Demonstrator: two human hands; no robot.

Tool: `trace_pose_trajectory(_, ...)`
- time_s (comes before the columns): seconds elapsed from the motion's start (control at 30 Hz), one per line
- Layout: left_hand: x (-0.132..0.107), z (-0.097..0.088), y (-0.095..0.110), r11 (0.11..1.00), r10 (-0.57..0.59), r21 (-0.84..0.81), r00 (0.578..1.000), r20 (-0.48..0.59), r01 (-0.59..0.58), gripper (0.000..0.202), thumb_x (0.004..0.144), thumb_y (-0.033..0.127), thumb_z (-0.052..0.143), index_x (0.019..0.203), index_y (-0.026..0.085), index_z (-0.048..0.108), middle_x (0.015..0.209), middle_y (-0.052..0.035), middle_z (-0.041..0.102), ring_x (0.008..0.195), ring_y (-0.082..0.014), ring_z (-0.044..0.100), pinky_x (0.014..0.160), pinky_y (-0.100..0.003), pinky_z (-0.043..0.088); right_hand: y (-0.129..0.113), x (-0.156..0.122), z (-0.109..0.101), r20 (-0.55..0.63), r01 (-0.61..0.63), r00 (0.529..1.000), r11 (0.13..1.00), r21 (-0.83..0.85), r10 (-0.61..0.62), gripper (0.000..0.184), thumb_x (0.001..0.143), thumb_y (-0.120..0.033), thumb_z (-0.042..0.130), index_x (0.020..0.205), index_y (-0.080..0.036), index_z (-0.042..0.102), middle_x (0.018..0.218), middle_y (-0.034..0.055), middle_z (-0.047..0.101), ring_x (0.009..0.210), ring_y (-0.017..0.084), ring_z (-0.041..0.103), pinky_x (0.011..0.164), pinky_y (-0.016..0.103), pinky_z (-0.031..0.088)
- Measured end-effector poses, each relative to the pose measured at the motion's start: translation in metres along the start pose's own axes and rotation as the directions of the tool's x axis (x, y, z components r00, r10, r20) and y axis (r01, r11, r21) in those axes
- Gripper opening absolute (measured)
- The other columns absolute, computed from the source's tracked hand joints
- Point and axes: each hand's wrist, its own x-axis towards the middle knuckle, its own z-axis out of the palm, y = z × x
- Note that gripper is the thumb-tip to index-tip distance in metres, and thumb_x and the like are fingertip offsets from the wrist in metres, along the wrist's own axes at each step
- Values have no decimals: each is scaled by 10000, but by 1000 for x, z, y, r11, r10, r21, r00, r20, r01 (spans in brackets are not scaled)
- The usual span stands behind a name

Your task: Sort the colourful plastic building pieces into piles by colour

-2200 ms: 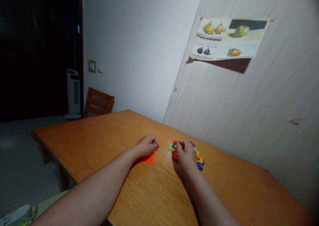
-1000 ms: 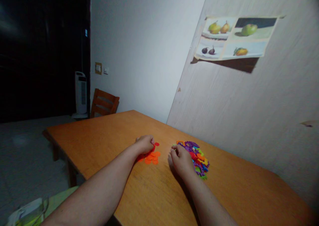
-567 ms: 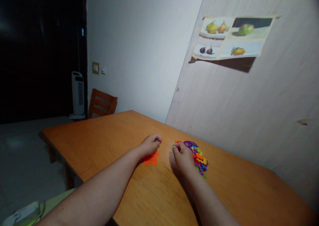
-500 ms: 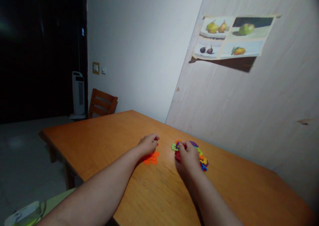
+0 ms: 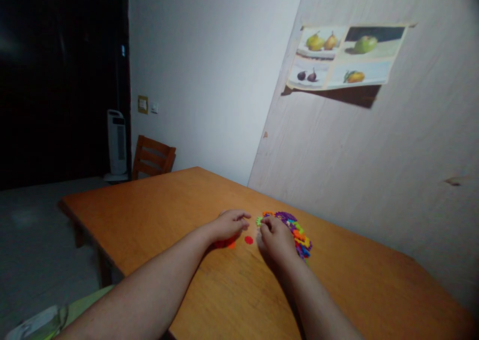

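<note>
Table (image 5: 224, 300): orange-brown wood, slightly worn, running under both hands and well past them on each side. Pale wall (image 5: 202, 80) straight beyond the hands, wood-grain panel (image 5: 404, 145) to the right of it. Fruit poster (image 5: 352, 55) on the panel, beyond and above the right hand. Chair (image 5: 153, 155) past the table edge, far left of the left hand; white heater (image 5: 117, 143) behind it, against a dark area. Greyish floor (image 5: 33, 230) off to the left.

Left hand (image 5: 232, 225): half open, thumb apart from fingers, nothing visible in it. Right hand (image 5: 279, 237): fingers curled in toward thumb; can't tell if they meet or grip anything.

Red disc (image 5: 249, 240): flat, roundish, lying between the hands. Orange pieces (image 5: 230, 243): flat, low, partly hidden under the left hand. Pile (image 5: 300, 235): jumbled purple, yellow, blue, green and orange toothed shapes, beyond and right of the right hand, partly hidden by it. Light-green piece (image 5: 259, 221) just by right fingertips.
</note>
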Motion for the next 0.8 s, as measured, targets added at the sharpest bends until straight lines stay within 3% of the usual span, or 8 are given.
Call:
trace_pose_trajectory(0.1, 4, -5, -3, 992, -43, -122, 993, -108, 29, 364, 833, 295, 606, 1169, 171, 672, 887, -62, 731, 676, -126, 623, 613, -208, 467, -14, -8, 4, 156, 49, 987, 997, -57, -39, 228, 896, -291, 537, 1011, -211, 717, 1039, 79, 715, 908, 195, 647, 734, 267, 392)
trace_pose_trajectory(0.2, 5, -13, -7, 992, -84, -108, 981, -175, 66, 318, 812, 272, 618, 1112, 183, 671, 838, -42, 711, 627, -114, 600, 567, -192, 446, -19, -13, 7, 273, 71, 961, 991, -114, -37, 195, 855, -328, 598, 956, -208, 713, 982, 83, 706, 838, 188, 636, 673, 265, 361)
trace_pose_trajectory(0.33, 3, -23, -6, 992, -110, 38, 975, -191, 120, 252, 774, 260, 651, 1018, 204, 683, 803, -20, 699, 644, -124, 622, 583, -199, 457, -15, -11, 11, 325, 28, 946, 995, -93, 4, 94, 795, -281, 632, 846, -210, 668, 878, 50, 694, 758, 164, 610, 621, 252, 327)
trace_pose_trajectory(0.47, -6, -28, 3, 937, -88, 324, 985, -147, 132, 175, 739, 259, 660, 904, 232, 714, 800, -21, 716, 738, -167, 653, 684, -249, 481, -8, -10, 18, 350, -63, 935, 998, -1, 59, 106, 732, -239, 659, 825, -214, 616, 748, 3, 662, 669, 142, 567, 581, 237, 302)
trace_pose_trajectory(0.63, -18, -27, 21, 802, -25, 594, 997, -72, 63, 162, 680, 364, 707, 782, 241, 729, 877, -60, 734, 919, -253, 650, 862, -355, 473, -6, -10, 24, 285, -44, 958, 992, 122, 7, 112, 712, -168, 621, 799, -216, 569, 706, -20, 633, 641, 135, 536, 573, 227, 296)
trace_pose_trajectory(0.8, -24, -25, 28, 748, -56, 657, 996, -75, 92, 293, 655, 464, 715, 836, 234, 721, 962, -99, 721, 1005, -315, 629, 911, -428, 454, 2, 2, 1, -22, -75, 997, 993, 96, 77, 71, 812, -189, 520, 819, -223, 581, 750, 16, 649, 679, 161, 556, 612, 256, 322)
